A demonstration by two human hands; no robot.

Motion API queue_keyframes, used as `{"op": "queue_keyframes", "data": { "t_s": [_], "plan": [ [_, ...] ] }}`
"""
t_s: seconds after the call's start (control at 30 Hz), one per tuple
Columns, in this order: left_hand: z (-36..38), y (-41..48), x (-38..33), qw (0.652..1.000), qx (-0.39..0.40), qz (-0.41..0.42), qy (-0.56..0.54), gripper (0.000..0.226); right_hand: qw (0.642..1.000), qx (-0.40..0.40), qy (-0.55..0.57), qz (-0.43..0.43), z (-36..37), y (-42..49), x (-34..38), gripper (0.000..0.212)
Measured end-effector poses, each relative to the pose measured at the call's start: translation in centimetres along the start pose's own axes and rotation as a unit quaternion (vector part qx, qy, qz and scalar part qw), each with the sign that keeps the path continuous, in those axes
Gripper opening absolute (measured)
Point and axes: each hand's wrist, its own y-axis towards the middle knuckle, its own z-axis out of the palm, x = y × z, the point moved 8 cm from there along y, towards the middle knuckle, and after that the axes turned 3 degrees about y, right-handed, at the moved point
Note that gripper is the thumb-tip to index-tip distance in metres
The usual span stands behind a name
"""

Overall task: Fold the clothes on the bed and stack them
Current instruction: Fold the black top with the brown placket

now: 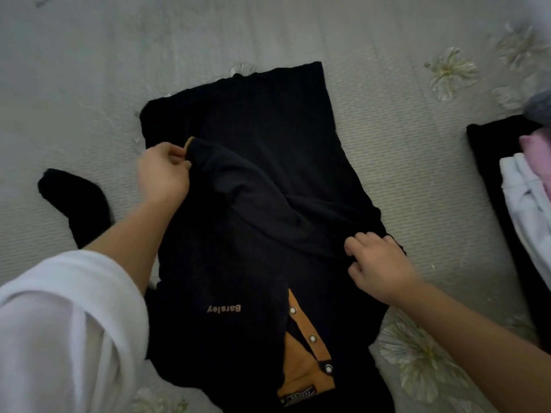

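Black polo shirt [268, 120]: orange placket with snap buttons, "Barsley" lettering. Lies flat on the bed [89, 70] at frame centre, collar toward the lower edge. One sleeve [253, 186] drawn across the body. Left hand [162, 174] pinches its orange-trimmed cuff, centre left. Right hand [378, 266] grips the sleeve's shoulder end, centre right. Clothes pile [524, 186] at the right edge.
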Motion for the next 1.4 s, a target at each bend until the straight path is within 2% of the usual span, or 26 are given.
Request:
{"op": "queue_keyframes", "data": {
  "t_s": [0.07,0.13,0.17,0.2,0.23,0.3,0.37,0.43,0.5,0.57,0.63,0.7,0.77,0.8,0.87,0.97,1.07,1.1,1.17,1.23,1.27,1.33,1.4],
  "plan": [
    [-2.2,1.2,0.2,0.989,-0.007,-0.030,-0.144,0.014,1.000,0.007,-0.005,0.017,-0.2,-0.2,-0.3,0.016],
    [-4.2,2.4,0.8,0.939,0.028,-0.072,-0.336,0.023,0.999,-0.007,0.003,0.038,-0.9,-0.7,-0.6,0.011],
    [-5.0,2.8,1.5,0.918,0.050,-0.083,-0.384,0.027,0.999,-0.026,0.009,0.041,-1.4,-1.0,-0.6,0.010],
    [-5.7,2.8,2.3,0.921,0.074,-0.083,-0.374,0.029,0.998,-0.050,0.015,0.036,-1.8,-1.3,-0.5,0.013],
    [-6.0,2.4,3.3,0.941,0.101,-0.077,-0.314,0.031,0.997,-0.074,0.012,0.022,-2.1,-1.7,-0.2,0.019],
    [-5.5,1.0,5.8,0.977,0.152,-0.067,-0.130,0.029,0.996,-0.086,-0.030,-0.012,-2.1,-2.3,1.0,0.031],
    [-4.0,-0.4,8.2,0.978,0.184,-0.092,-0.033,0.031,0.994,-0.087,-0.054,-0.030,-1.7,-2.3,1.8,0.034],
    [-3.1,-1.0,9.1,0.979,0.160,-0.122,-0.034,0.040,0.994,-0.088,-0.053,-0.027,-1.5,-2.1,1.8,0.035],
    [-2.5,-1.0,8.6,0.979,0.118,-0.144,-0.086,0.041,0.995,-0.080,-0.053,-0.022,-1.3,-1.8,1.7,0.034],
    [-1.8,-0.7,7.7,0.977,0.109,-0.151,-0.106,0.044,0.997,-0.054,-0.050,-0.016,-0.7,-1.7,1.5,0.028],
    [-1.4,-0.3,7.3,0.978,0.130,-0.149,-0.059,0.050,0.999,-0.030,-0.025,0.007,-0.4,-1.6,0.9,0.024],
    [-1.4,0.3,6.9,0.978,0.155,-0.136,0.005,0.034,0.993,-0.051,0.081,0.064,-1.2,-1.5,0.2,0.029],
    [-1.7,0.5,6.2,0.976,0.178,-0.119,0.034,0.007,0.965,-0.113,0.202,0.124,-2.5,-0.9,-0.3,0.043],
    [-1.9,0.5,6.0,0.976,0.182,-0.113,0.026,0.006,0.949,-0.138,0.244,0.147,-3.1,-0.4,-0.7,0.047],
    [-2.1,0.4,5.7,0.978,0.179,-0.104,-0.008,0.010,0.932,-0.138,0.279,0.186,-3.5,1.1,-1.1,0.046],
    [-2.9,0.3,4.8,0.978,0.161,-0.082,-0.102,0.018,0.915,-0.168,0.257,0.260,-4.2,2.3,-2.8,0.020],
    [-3.7,1.3,4.1,0.975,0.127,-0.073,-0.170,0.025,0.850,-0.230,0.320,0.350,-4.7,1.6,-5.5,0.019],
    [-3.6,1.6,4.0,0.974,0.122,-0.074,-0.177,0.025,0.840,-0.237,0.333,0.357,-4.7,1.5,-5.9,0.019],
    [-2.5,1.6,4.1,0.976,0.132,-0.081,-0.150,0.019,0.849,-0.228,0.346,0.329,-4.3,1.6,-5.8,0.024],
    [-1.6,1.1,5.0,0.990,0.117,-0.079,0.001,0.044,0.871,-0.216,0.337,0.285,-4.0,1.4,-4.6,0.041],
    [-1.6,0.6,4.8,0.990,0.093,-0.043,0.101,0.055,0.883,-0.217,0.325,0.260,-3.8,1.2,-3.7,0.045],
    [-1.1,-1.2,2.7,0.971,0.056,0.121,0.196,0.060,0.912,-0.216,0.280,0.206,-3.4,0.7,-1.9,0.042],
    [0.9,-3.3,1.7,0.926,0.105,0.259,0.253,0.057,0.955,-0.172,0.180,0.161,-2.4,0.6,-0.4,0.035]
  ]
}}
